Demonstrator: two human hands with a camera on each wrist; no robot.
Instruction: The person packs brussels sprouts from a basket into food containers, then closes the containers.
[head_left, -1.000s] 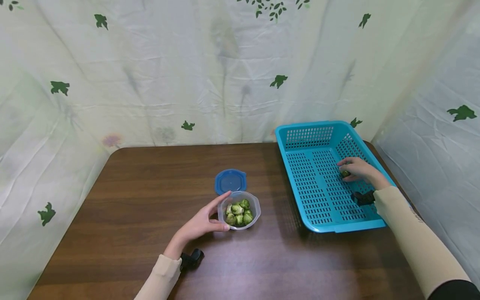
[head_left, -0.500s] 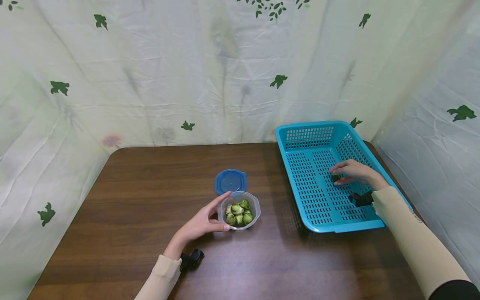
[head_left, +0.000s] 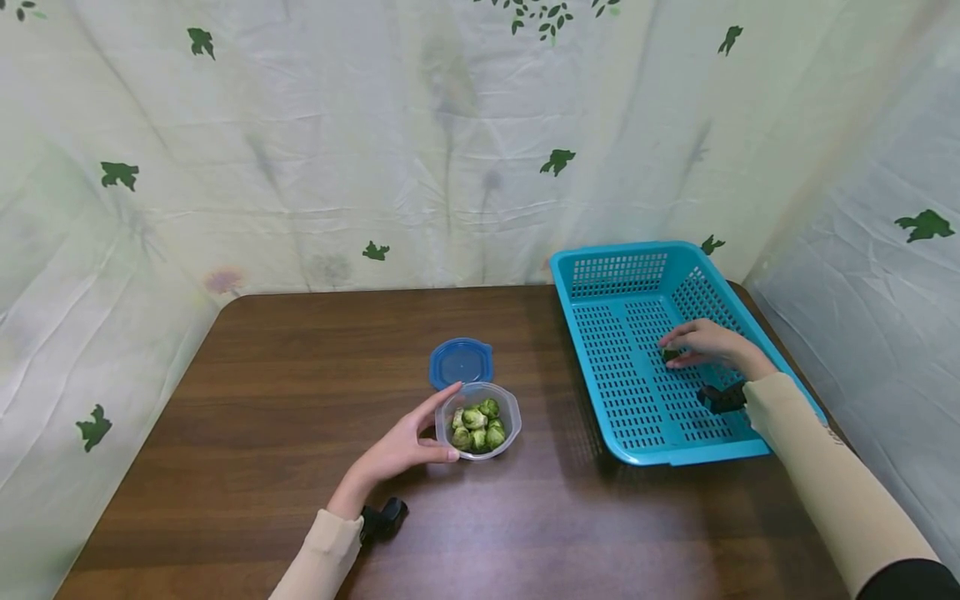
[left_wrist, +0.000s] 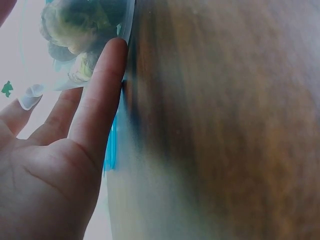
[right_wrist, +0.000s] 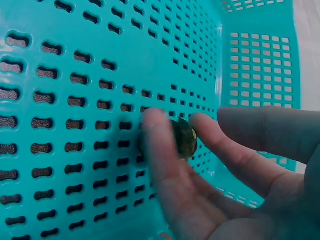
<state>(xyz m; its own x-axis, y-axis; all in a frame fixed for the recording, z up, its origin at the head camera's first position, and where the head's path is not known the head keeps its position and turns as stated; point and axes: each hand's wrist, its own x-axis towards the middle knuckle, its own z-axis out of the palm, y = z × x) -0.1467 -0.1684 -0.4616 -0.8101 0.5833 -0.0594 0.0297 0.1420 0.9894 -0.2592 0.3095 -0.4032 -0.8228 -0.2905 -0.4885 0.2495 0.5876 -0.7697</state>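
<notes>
My left hand (head_left: 408,442) holds the near-left side of a clear plastic container (head_left: 510,410), thumb at the front and fingers behind. Several green Brussels sprouts (head_left: 477,418) lie inside it. The left wrist view shows the left fingers (left_wrist: 102,85) against the container's wall, with sprouts (left_wrist: 75,25) showing through. Over the floor of a blue plastic basket (head_left: 637,367), my right hand (head_left: 712,343) pinches a single Brussels sprout (right_wrist: 186,140) between thumb and fingers. Part of that sprout is hidden behind a finger in the right wrist view.
A blue lid (head_left: 461,363) lies on the brown wooden table (head_left: 315,358), just behind the container. The basket's raised rim surrounds my right hand at the table's right side. A patterned cloth curtain (head_left: 420,150) hangs along the back and sides.
My right hand has shifted a little left and lower inside the basket with the sprout, then barely moved over the last half second. The left hand and container have stayed put.
</notes>
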